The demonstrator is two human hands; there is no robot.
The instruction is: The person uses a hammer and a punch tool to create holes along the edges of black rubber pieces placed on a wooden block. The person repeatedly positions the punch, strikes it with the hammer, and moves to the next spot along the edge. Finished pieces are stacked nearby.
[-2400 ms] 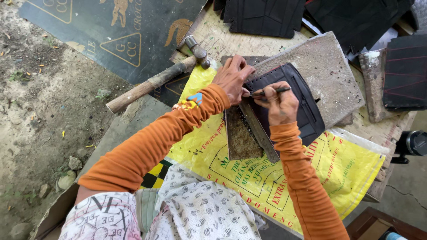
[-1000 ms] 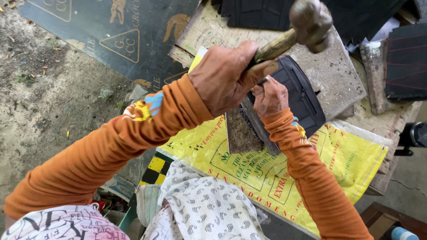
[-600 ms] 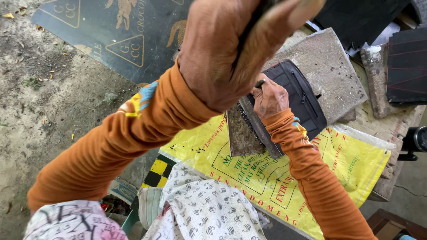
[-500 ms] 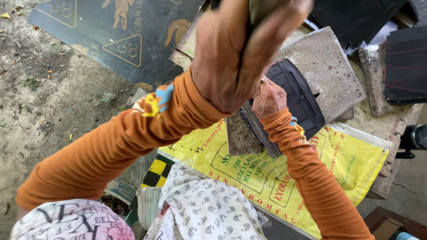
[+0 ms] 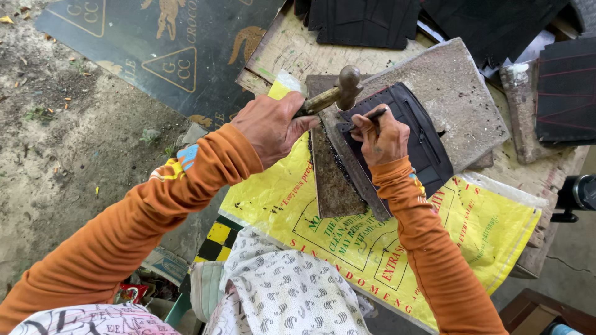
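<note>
My left hand (image 5: 271, 126) grips the wooden handle of a hammer (image 5: 338, 90), whose metal head is down at the upper left corner of a black leather piece (image 5: 417, 133). That piece lies on a grey stone slab (image 5: 458, 99). My right hand (image 5: 383, 136) rests on the black piece and pinches a thin dark metal punch (image 5: 371, 115), held slanted close to the hammer head. A narrow rusty metal bar (image 5: 334, 180) lies beside the slab, under my wrists. Both arms wear orange sleeves.
A yellow printed sack (image 5: 372, 236) covers the work surface toward me. Dark cut pieces (image 5: 363, 22) are stacked at the top and at the right (image 5: 566, 90). A dark printed mat (image 5: 155, 56) lies on the dirt ground to the left. Patterned cloth (image 5: 279, 291) covers my lap.
My left hand took up the hammer from the bench, raised it high toward the camera, and has now swung it down onto the punch. My right hand stayed on the black piece.
</note>
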